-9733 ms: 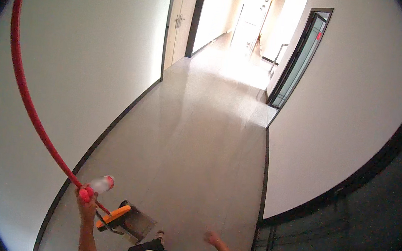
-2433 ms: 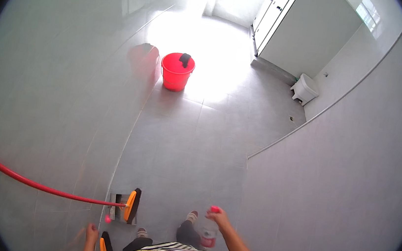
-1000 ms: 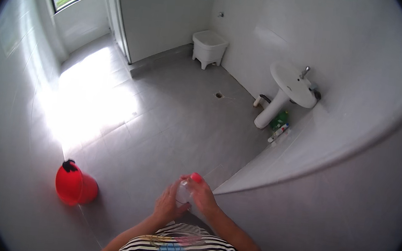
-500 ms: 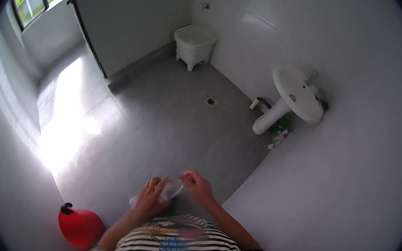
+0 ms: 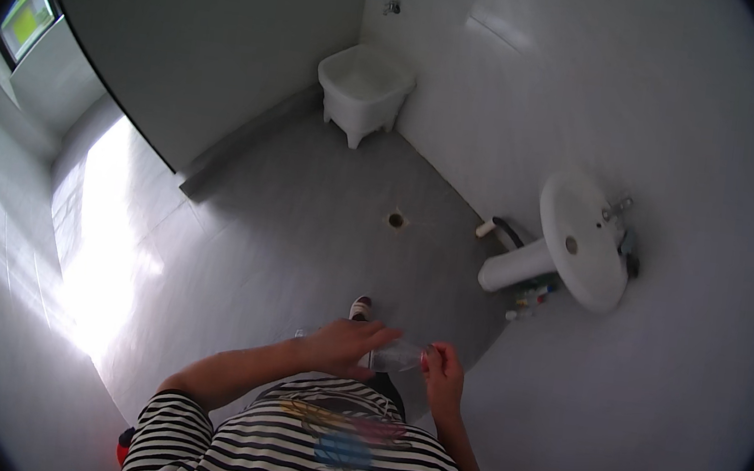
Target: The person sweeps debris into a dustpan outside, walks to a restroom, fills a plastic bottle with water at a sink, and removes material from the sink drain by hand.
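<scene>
A clear plastic bottle [image 5: 398, 357] lies sideways in front of my striped shirt. Around its body, my left hand [image 5: 344, 347] is closed, hiding much of it; a bit of clear plastic also shows behind the left wrist. At the narrow end, my right hand [image 5: 443, 373] pinches a small red part that looks like the cap. A shoe [image 5: 361, 307] shows on the floor just beyond the left hand.
A white pedestal washbasin [image 5: 580, 245] stands at right, with several bottles [image 5: 533, 297] near its foot. A white mop sink [image 5: 367, 76] fills the far corner below a tap [image 5: 392, 7]. There is a floor drain [image 5: 395, 221]. A red bucket [image 5: 123, 453] peeks out at lower left.
Both hands and the bottle have moved to the right in view. The view has shifted forward. The shoe has come into sight, and the red bucket is now mostly hidden.
</scene>
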Available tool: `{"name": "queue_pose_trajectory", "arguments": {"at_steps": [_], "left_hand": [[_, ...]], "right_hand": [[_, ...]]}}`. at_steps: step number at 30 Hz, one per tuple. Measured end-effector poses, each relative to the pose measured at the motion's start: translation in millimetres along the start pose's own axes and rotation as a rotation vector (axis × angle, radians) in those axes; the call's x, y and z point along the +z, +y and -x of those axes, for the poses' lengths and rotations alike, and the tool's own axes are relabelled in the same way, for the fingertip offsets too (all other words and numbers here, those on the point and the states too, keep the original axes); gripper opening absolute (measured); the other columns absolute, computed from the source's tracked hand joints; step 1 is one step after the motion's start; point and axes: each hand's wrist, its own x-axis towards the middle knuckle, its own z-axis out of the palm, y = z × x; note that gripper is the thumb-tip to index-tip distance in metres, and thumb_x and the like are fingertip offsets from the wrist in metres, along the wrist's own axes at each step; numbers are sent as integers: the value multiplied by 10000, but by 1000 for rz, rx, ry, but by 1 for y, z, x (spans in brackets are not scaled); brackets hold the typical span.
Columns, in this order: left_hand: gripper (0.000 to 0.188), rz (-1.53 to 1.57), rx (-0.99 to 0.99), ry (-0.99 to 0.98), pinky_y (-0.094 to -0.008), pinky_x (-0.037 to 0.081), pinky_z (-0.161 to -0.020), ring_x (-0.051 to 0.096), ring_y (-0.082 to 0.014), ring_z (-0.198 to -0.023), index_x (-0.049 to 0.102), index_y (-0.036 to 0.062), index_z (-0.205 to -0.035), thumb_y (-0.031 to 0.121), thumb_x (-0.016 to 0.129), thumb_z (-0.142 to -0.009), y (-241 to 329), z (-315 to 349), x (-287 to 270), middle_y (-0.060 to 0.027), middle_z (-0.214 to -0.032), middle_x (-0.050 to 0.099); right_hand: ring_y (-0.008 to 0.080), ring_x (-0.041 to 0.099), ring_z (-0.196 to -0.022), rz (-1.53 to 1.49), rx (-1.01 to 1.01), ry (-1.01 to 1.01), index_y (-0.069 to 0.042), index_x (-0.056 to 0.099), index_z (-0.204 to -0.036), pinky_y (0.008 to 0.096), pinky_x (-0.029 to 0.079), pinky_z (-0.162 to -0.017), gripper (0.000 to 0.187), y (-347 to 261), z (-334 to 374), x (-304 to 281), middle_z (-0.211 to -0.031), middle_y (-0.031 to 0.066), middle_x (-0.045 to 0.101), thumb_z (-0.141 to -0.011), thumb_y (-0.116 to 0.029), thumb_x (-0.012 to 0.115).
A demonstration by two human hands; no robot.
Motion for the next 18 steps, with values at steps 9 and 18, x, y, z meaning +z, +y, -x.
{"name": "queue_pose_trajectory", "arguments": {"at_steps": [9,18], "left_hand": [[663,1038,-266,52,-322,441,-942,553,-210,-1073,452,32,-1274,202,750,-708,-136,-90,-178,-122,-1141,580],[702,1632,-55,291,-370,479,-896,579,-265,-1044,388,9,-1321,323,649,-751,-324,-115,-276,-192,-1144,571]], "right_hand": [[107,569,-902,42,-205,-478,-48,547,-1110,255,470,-812,190,-164,-257,54,-995,47,588,-934,-119,541],[214,580,-992,-528,-258,-657,-41,505,-1204,339,489,-836,308,-233,-460,167,-1104,141,584,-915,-134,554]]}}
